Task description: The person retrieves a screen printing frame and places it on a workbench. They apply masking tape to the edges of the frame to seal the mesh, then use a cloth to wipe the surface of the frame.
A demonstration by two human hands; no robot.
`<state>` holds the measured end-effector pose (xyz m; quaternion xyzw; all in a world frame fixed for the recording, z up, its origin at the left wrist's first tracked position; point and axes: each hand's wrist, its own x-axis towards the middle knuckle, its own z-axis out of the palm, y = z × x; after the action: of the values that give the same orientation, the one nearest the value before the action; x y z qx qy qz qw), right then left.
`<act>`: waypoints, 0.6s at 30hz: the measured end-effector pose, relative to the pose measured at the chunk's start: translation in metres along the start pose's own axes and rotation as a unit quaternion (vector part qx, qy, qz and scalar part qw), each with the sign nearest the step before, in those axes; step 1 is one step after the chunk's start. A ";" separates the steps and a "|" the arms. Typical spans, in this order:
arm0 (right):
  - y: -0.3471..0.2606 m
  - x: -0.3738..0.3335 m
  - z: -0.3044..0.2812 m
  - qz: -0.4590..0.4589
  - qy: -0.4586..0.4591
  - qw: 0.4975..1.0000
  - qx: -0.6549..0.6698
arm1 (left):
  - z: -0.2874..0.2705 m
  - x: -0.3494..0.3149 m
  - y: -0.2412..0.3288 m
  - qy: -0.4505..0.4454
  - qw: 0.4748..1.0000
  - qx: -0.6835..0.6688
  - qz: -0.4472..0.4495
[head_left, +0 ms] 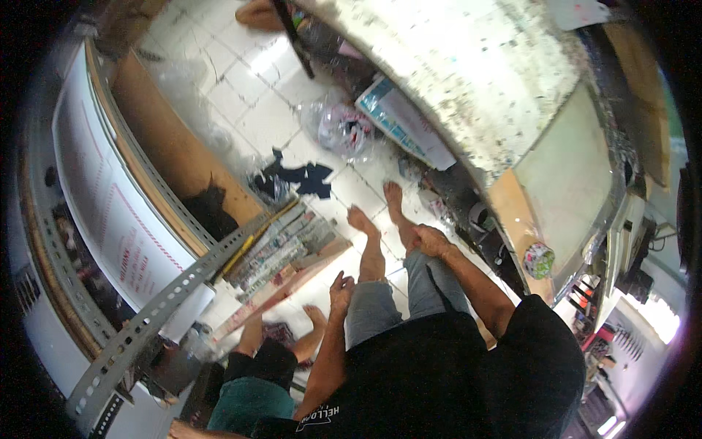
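Note:
My left hand hangs beside the left leg of my grey shorts. Its fingers are loosely bent, slightly apart, and no object shows in them. In front of my right knee is my right hand, its fingers curled in; whether they hold anything is hidden. The hem of the shorts lies just below that hand. Both my bare feet stand on the white tiled floor. A stack of paint-stained frames or boards leans to the left of my legs.
A long paint-spotted table runs along the right, with a small round colourful container on it. Printed white panels sit in a perforated metal rack at left. Dark scraps and a plastic bag lie ahead. Another person is at lower left.

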<state>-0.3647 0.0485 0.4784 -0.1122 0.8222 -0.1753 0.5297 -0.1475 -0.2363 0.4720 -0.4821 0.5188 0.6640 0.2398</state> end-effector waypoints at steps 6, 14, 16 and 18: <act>-0.061 -0.045 -0.072 -0.072 0.142 0.986 0.043 | -0.039 -0.009 0.059 0.006 0.996 0.092 0.001; -0.087 -0.166 -0.130 -0.156 0.292 0.940 0.084 | -0.074 0.015 0.103 -0.080 0.988 0.132 0.012; -0.085 -0.206 -0.141 -0.157 0.334 0.924 0.100 | -0.091 0.028 0.098 -0.126 0.983 0.133 0.018; -0.079 -0.232 -0.141 -0.173 0.404 0.887 0.140 | -0.100 0.027 0.110 -0.143 0.980 0.139 0.017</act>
<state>-0.3969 0.0862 0.7567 -0.0968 0.8997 -0.4074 0.1229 -0.2098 -0.3714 0.4992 -0.3349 0.5746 0.6516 0.3648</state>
